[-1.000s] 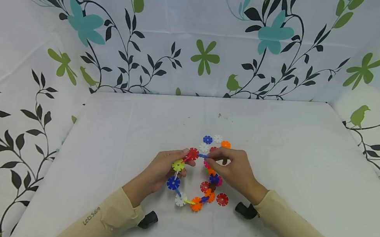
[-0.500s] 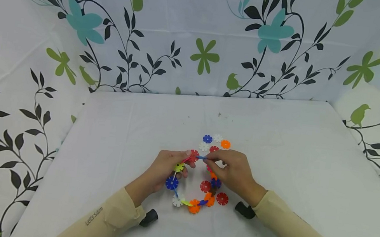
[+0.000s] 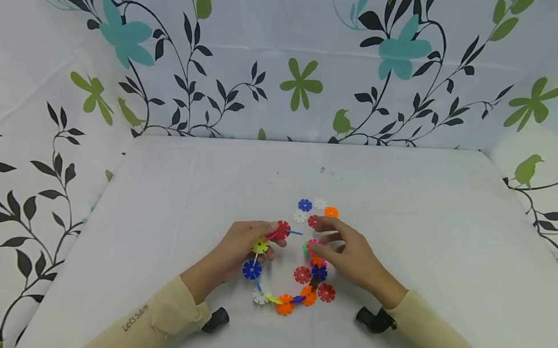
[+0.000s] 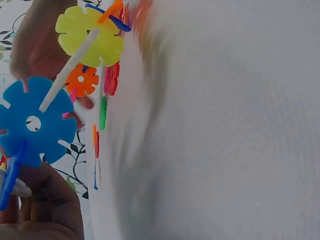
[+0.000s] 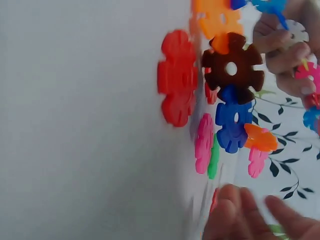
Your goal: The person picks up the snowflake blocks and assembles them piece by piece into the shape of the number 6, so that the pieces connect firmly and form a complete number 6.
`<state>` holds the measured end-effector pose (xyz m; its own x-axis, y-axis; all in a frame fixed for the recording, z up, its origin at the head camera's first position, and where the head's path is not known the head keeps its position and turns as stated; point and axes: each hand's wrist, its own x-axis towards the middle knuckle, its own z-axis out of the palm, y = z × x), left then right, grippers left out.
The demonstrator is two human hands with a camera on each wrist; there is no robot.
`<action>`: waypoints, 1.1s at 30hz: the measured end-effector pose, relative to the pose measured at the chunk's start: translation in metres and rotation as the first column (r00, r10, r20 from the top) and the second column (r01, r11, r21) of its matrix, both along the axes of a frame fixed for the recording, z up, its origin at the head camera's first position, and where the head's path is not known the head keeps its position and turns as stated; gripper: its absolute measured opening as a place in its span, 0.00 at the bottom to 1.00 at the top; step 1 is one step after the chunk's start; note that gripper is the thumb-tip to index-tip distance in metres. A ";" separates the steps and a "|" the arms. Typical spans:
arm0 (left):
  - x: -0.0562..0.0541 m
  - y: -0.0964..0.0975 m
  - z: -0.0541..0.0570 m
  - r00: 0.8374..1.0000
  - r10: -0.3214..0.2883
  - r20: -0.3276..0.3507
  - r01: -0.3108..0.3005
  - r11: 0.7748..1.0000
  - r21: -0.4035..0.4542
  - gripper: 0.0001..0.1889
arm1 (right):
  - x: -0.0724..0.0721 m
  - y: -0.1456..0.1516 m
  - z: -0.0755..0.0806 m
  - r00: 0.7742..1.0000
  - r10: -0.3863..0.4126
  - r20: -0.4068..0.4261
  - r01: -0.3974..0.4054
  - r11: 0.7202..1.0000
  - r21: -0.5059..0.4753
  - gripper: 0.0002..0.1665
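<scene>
A chain of slotted plastic flower discs curves between the two hands. My left hand (image 3: 235, 250) grips it near a red disc (image 3: 282, 230), from which a blue disc (image 3: 295, 233) sticks out edge-on. Below this hand hang a yellow disc (image 4: 112, 44) and a blue one (image 4: 55, 120), joined by a white disc seen on edge. My right hand (image 3: 355, 253) has its fingers spread apart, with nothing pinched between them. It hovers close to the chain's other end, where a pink disc (image 5: 257, 162) follows orange, blue and brown (image 5: 245, 52) discs. Contact with the pink disc is unclear.
Loose discs lie on the white table (image 3: 424, 213) behind the hands: blue (image 3: 305, 204), white (image 3: 320, 203), orange (image 3: 331, 211) and others. A red disc (image 3: 326, 292) lies right of the chain. Black wrist devices (image 3: 216, 320) sit under both forearms.
My right hand has let go of the blue disc beside the red one and shifted to the right, fingers opening. The left hand keeps its hold almost in place.
</scene>
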<state>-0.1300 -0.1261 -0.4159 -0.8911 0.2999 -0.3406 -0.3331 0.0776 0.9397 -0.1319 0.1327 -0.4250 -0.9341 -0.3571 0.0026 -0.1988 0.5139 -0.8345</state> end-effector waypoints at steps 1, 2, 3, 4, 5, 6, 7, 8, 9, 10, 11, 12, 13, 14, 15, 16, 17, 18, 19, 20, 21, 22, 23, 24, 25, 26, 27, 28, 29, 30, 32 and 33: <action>0.000 0.000 0.000 1.000 0.005 0.003 -0.005 1.000 0.002 0.22 | 0.001 0.001 0.000 0.999 -0.007 0.048 0.007 1.000 0.015 0.37; 0.000 0.000 0.000 1.000 0.011 0.006 -0.011 1.000 0.001 0.22 | 0.001 0.003 0.000 0.996 -0.012 0.084 0.009 0.999 0.035 0.39; 0.000 0.000 0.001 1.000 0.017 0.011 -0.017 1.000 0.002 0.21 | 0.002 0.003 -0.001 0.993 -0.017 0.114 0.012 0.999 0.052 0.40; 0.000 0.000 0.001 1.000 0.023 0.017 -0.023 1.000 0.004 0.21 | 0.002 0.004 -0.001 0.991 -0.017 0.130 0.009 0.998 0.062 0.40; -0.001 0.001 0.001 0.999 0.028 0.022 -0.029 1.000 0.006 0.21 | 0.002 0.004 -0.002 0.990 -0.016 0.141 0.007 0.998 0.067 0.40; -0.001 0.001 0.002 0.999 0.033 0.028 -0.034 0.999 0.006 0.20 | 0.002 0.005 -0.002 0.989 -0.014 0.144 0.004 0.997 0.071 0.40; -0.001 0.001 0.002 0.999 0.037 0.035 -0.037 0.999 0.009 0.20 | 0.002 0.005 -0.003 0.990 -0.008 0.139 -0.002 0.997 0.074 0.39; -0.001 0.001 0.002 0.998 0.041 0.040 -0.041 0.999 0.008 0.20 | 0.003 0.005 -0.004 0.991 -0.005 0.133 -0.006 0.997 0.079 0.38; -0.001 0.001 0.002 0.998 0.043 0.046 -0.043 0.999 0.007 0.20 | 0.003 0.005 -0.005 0.992 -0.001 0.123 -0.009 0.996 0.083 0.37; -0.002 0.001 0.002 0.998 0.045 0.050 -0.045 0.999 0.004 0.20 | 0.004 0.005 -0.006 0.994 0.002 0.112 -0.012 0.996 0.085 0.35; -0.002 0.002 0.001 0.997 0.047 0.053 -0.047 0.999 -0.004 0.20 | 0.004 0.004 -0.006 0.995 0.005 0.100 -0.014 0.996 0.090 0.34; -0.002 0.002 0.001 0.997 0.050 0.055 -0.049 0.999 -0.013 0.21 | 0.005 0.004 -0.007 0.996 0.007 0.089 -0.015 0.996 0.093 0.33; -0.003 0.002 0.000 0.997 0.051 0.053 -0.050 0.999 -0.021 0.22 | 0.005 0.003 -0.008 0.997 0.010 0.073 -0.017 0.995 0.098 0.32; -0.003 0.002 0.000 0.997 0.052 0.053 -0.050 0.998 -0.029 0.23 | 0.006 0.003 -0.008 0.998 0.009 0.062 -0.015 0.995 0.100 0.31; -0.004 0.002 -0.001 0.997 0.053 0.052 -0.051 0.998 -0.035 0.24 | 0.007 0.002 -0.008 0.999 0.007 0.054 -0.012 0.995 0.103 0.30; -0.005 0.003 -0.002 0.997 0.054 0.051 -0.052 0.998 -0.040 0.26 | 0.007 0.002 -0.008 0.999 0.003 0.048 -0.008 0.995 0.102 0.29; -0.005 0.003 -0.002 0.997 0.054 0.050 -0.052 0.998 -0.041 0.27 | 0.008 0.001 -0.007 0.999 -0.002 0.044 -0.003 0.995 0.102 0.29; -0.006 0.003 -0.003 0.997 0.054 0.047 -0.052 0.998 -0.041 0.28 | 0.008 0.000 -0.007 0.999 -0.006 0.043 0.002 0.995 0.101 0.29; -0.006 0.003 -0.004 0.998 0.054 0.044 -0.052 0.998 -0.041 0.28 | 0.008 0.000 -0.007 0.999 -0.010 0.042 0.006 0.995 0.101 0.29; -0.006 0.003 -0.005 0.997 0.056 0.045 -0.054 0.998 -0.041 0.28 | 0.008 -0.001 -0.006 0.999 -0.017 0.048 0.012 0.995 0.096 0.29; -0.006 0.004 -0.005 0.997 0.057 0.043 -0.055 0.998 -0.044 0.28 | 0.008 -0.002 -0.006 0.998 -0.025 0.056 0.020 0.996 0.091 0.29; -0.006 0.004 -0.006 0.998 0.057 0.041 -0.055 0.997 -0.048 0.28 | 0.008 -0.002 -0.005 0.998 -0.028 0.060 0.023 0.996 0.082 0.30; -0.006 0.005 -0.006 0.997 0.058 0.041 -0.055 0.997 -0.055 0.27 | 0.008 -0.003 -0.005 0.998 -0.029 0.064 0.025 0.997 0.074 0.30; -0.006 0.005 -0.006 0.997 0.059 0.042 -0.056 0.996 -0.062 0.27 | 0.008 -0.003 -0.004 0.997 -0.029 0.069 0.025 0.998 0.063 0.30; -0.006 0.005 -0.006 0.997 0.058 0.044 -0.055 0.996 -0.070 0.27 | 0.008 -0.004 -0.003 0.997 -0.030 0.073 0.026 0.998 0.050 0.31; -0.006 0.006 -0.006 0.997 0.057 0.047 -0.054 0.996 -0.074 0.27 | 0.008 -0.005 -0.001 0.997 -0.030 0.077 0.027 0.999 0.037 0.31; -0.006 0.006 -0.005 0.997 0.057 0.050 -0.053 0.996 -0.078 0.27 | 0.008 -0.006 0.000 0.996 -0.029 0.079 0.027 0.999 0.024 0.31; -0.006 0.007 -0.005 0.997 0.056 0.053 -0.052 0.995 -0.081 0.27 | 0.008 -0.006 0.001 0.997 -0.028 0.078 0.028 1.000 0.011 0.31; -0.007 0.007 -0.005 0.997 0.056 0.057 -0.052 0.995 -0.082 0.26 | 0.008 -0.007 0.003 0.997 -0.028 0.078 0.029 1.000 0.000 0.31; -0.007 0.008 -0.005 0.997 0.055 0.055 -0.050 0.995 -0.083 0.26 | 0.008 -0.008 0.004 0.997 -0.027 0.077 0.028 1.000 -0.010 0.31; -0.007 0.008 -0.005 0.997 0.056 0.059 -0.051 0.996 -0.079 0.26 | 0.008 -0.008 0.006 0.997 -0.027 0.068 0.028 0.999 -0.022 0.31; -0.007 0.008 -0.004 0.997 0.057 0.060 -0.052 0.996 -0.077 0.26 | 0.008 -0.009 0.006 0.998 -0.027 0.065 0.028 0.999 -0.025 0.31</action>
<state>-0.1366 -0.1179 -0.4204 -0.8819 0.2229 -0.4155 -0.3961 0.1278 0.9093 -0.1241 0.1241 -0.4190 -0.9421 -0.3317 -0.0493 -0.1300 0.4968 -0.8581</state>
